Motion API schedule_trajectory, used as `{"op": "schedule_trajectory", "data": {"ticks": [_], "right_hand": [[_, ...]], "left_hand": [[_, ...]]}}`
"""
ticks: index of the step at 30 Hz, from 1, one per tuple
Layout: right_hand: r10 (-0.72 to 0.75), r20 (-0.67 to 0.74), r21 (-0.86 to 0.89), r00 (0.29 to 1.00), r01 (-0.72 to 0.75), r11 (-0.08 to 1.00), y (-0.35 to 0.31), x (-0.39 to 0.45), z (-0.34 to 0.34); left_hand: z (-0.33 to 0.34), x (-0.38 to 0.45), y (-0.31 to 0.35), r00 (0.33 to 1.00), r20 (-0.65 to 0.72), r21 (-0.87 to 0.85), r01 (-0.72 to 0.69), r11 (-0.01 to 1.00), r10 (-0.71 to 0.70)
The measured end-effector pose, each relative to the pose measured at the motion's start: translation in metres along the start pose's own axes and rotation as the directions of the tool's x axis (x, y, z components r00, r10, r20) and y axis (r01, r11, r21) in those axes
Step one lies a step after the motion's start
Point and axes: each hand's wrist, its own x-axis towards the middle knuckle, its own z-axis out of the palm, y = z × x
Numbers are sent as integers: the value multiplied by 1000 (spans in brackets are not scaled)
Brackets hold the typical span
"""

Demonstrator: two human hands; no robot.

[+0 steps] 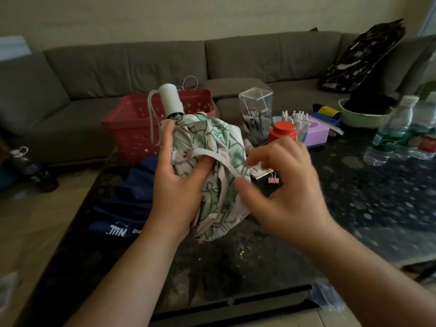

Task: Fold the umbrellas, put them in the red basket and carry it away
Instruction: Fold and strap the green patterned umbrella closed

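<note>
Both forearms reach in over the dark speckled desk (354,197). Curled round the green-patterned umbrella (212,166), the left hand (175,185) grips its bunched canopy, white handle pointing away. Blurred, the right hand (280,182) seems to pinch the closing strap (219,161), fingers half curled. Folding looks unfinished; next the strap likely needs winding round and snapping. Behind stands the red basket (141,128); a blue umbrella (122,204) lies beside it, unfolded. Water bottles (391,133), a pen holder (256,114) and a pink binder clip (273,179) crowd the right.
</note>
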Motion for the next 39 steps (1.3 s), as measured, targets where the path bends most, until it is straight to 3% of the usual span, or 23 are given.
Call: {"op": "schedule_trajectory", "data": {"ticks": [3, 6, 11, 17, 20, 22, 24, 26, 28, 34, 39], "right_hand": [[91, 176, -11, 980, -91, 996, -13, -11, 15], [234, 203, 12, 951, -242, 970, -16, -12, 24], [336, 218, 7, 916, -346, 938, -15, -7, 28], [306, 194, -80, 932, -296, 952, -15, -5, 32], [258, 198, -171, 946, -226, 959, -14, -3, 31], [299, 229, -120, 926, -277, 953, -11, 0, 28], [429, 330, 82, 841, -479, 874, -13, 5, 24], [530, 459, 304, 713, -687, 660, -16, 8, 20], [540, 517, 398, 664, -745, 536, -17, 8, 19], [488, 486, 479, 725, -688, 545, -11, 6, 19], [441, 364, 485, 820, -572, 662, -4, 3, 22]], "left_hand": [[-1, 2, -2, 998, -59, 0, -28, 1000, 28], [0, 1, -3, 993, -101, 30, -62, 998, 65], [2, -2, -2, 978, -147, 94, -135, 986, 148], [2, -3, -6, 965, -178, 113, -173, 978, 191], [5, -3, -3, 974, -164, 85, -143, 986, 155], [6, -3, -2, 981, -162, 31, -100, 995, 103], [6, -1, -1, 988, -154, -79, -41, 996, 28], [6, 0, 1, 991, -127, -192, 21, 981, -46], [8, 0, 4, 990, -95, -280, 69, 958, -99], [11, -2, 4, 990, -92, -283, 78, 956, -108], [10, 1, 0, 983, -137, -224, 92, 970, -125]]}}
